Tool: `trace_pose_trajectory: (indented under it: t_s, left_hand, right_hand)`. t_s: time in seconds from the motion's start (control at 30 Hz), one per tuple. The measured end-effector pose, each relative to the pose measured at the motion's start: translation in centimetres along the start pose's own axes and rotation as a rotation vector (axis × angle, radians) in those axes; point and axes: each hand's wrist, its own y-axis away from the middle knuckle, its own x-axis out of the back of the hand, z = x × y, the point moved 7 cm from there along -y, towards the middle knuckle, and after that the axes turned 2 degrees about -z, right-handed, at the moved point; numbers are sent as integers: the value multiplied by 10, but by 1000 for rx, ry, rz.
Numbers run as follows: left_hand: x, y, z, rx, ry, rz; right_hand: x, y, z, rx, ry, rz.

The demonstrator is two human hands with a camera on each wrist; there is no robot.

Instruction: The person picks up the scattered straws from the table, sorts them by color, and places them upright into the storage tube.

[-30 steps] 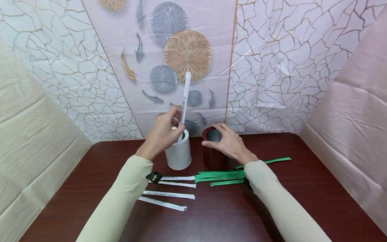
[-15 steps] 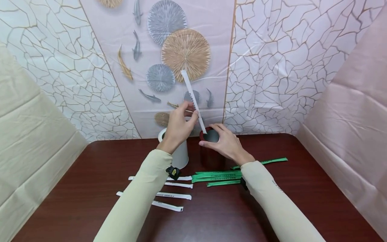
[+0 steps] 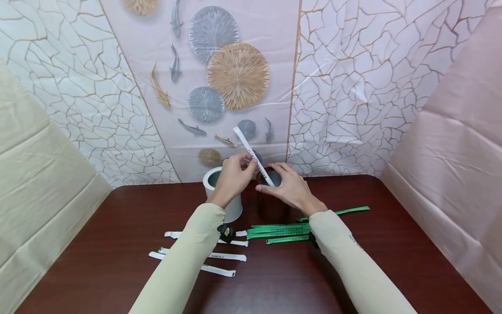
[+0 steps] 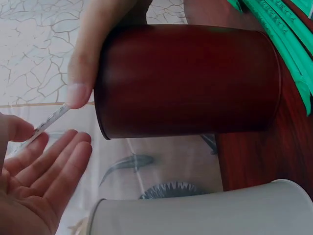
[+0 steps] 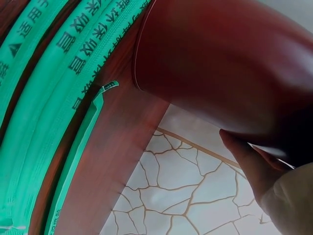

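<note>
My left hand (image 3: 233,179) pinches a white paper-wrapped straw (image 3: 245,144) between thumb and forefinger. The straw slants down to the right, its lower end at the mouth of a dark red canister (image 3: 270,209). Around the canister's rim curl the thumb and fingers of my right hand (image 3: 292,188), which steadies it. In the left wrist view the canister (image 4: 190,83) shows its side, with the straw's tip (image 4: 56,116) passing behind the right thumb. Just left of it stands a white canister (image 3: 234,210), partly hidden by my left hand.
Several white wrapped straws (image 3: 229,257) lie under and beside my left forearm. A bunch of green wrapped straws (image 3: 280,231) lies in front of the red canister, and another green straw (image 3: 354,210) extends past my right wrist. A patterned cloth backdrop (image 3: 333,87) rises behind the table.
My left hand has carried the straw from over the white canister rightward to the red one, then lowered it to the red canister's mouth. The right hand keeps its hold on the rim.
</note>
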Motion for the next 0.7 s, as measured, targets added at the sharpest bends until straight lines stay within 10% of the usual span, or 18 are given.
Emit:
trace_pose_trajectory:
  t_s: [0.4, 0.7]
  left_hand:
    - [0, 12, -14, 126, -200, -192]
    - [48, 33, -3, 119, -221, -173]
  right_hand:
    - [0, 1, 1, -15, 10, -3]
    - [0, 0, 2, -24, 5, -19]
